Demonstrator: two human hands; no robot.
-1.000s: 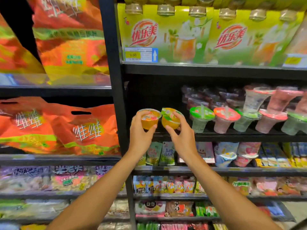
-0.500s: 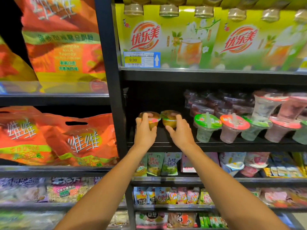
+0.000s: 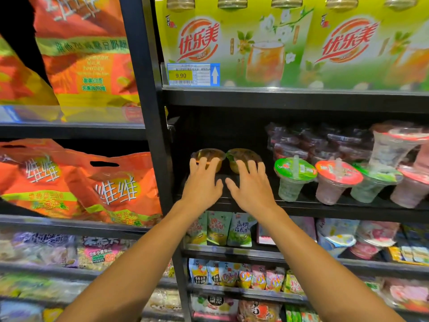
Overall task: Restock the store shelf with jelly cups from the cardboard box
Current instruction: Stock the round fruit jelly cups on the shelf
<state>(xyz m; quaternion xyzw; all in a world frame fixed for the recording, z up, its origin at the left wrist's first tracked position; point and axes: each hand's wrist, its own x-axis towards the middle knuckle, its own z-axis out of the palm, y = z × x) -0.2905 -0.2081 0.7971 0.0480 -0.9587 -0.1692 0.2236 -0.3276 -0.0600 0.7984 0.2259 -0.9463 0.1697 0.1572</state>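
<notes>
Two yellow jelly cups stand side by side deep on the dark middle shelf (image 3: 301, 211), the left cup (image 3: 210, 154) and the right cup (image 3: 243, 154). My left hand (image 3: 202, 184) reaches in with straight fingers whose tips touch the front of the left cup. My right hand (image 3: 250, 187) does the same at the right cup, fingers spread and straight. Neither hand grips anything. The cardboard box is out of view.
Drink cups with green and red lids (image 3: 294, 177) stand right of the jelly cups, dark packets behind them. A black upright post (image 3: 148, 112) borders the bay on the left. Orange bags (image 3: 76, 182) fill the left bay. Boxed drinks (image 3: 255, 47) sit above, snack pouches below.
Both hands carried the two jelly cups from the shelf's front edge into the back, set them down and let go. Their fingers have straightened against the cups.
</notes>
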